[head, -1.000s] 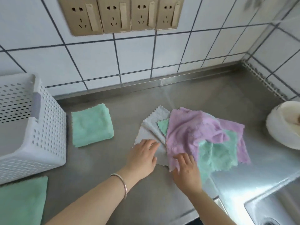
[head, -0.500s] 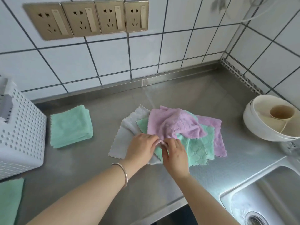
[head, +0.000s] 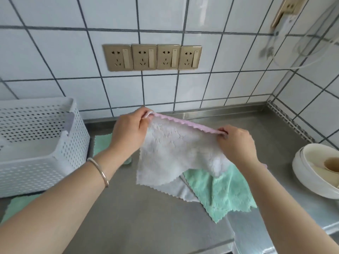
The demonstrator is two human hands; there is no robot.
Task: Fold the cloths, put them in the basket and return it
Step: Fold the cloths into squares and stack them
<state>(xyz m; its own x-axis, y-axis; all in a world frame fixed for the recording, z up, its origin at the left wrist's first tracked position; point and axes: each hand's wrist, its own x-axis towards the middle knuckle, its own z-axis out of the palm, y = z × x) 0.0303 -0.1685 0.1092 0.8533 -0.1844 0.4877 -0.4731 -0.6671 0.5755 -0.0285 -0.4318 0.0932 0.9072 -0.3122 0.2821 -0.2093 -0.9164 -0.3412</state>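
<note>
Left hand (head: 128, 129) and right hand (head: 236, 140), set apart, each pinch a top corner of the pink cloth (head: 176, 153), held up above the worktop (head: 146, 217). Judged light, limp, non-slip; corners suit gripping. Top edge runs left-right, tilted down rightward; body hangs. White basket (head: 36, 140) stands left.

Steel counter (head: 146, 217), white basket (head: 42, 143), green cloths (head: 223, 195), bowls (head: 315, 171)

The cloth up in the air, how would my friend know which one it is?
Start at the four gold wall sockets and look straight down. Below them, the left hand and right hand pinch the top corners of a pale fluffy cloth with a pink zigzag edge. It alone hangs; the green cloth lies flat underneath.
</note>
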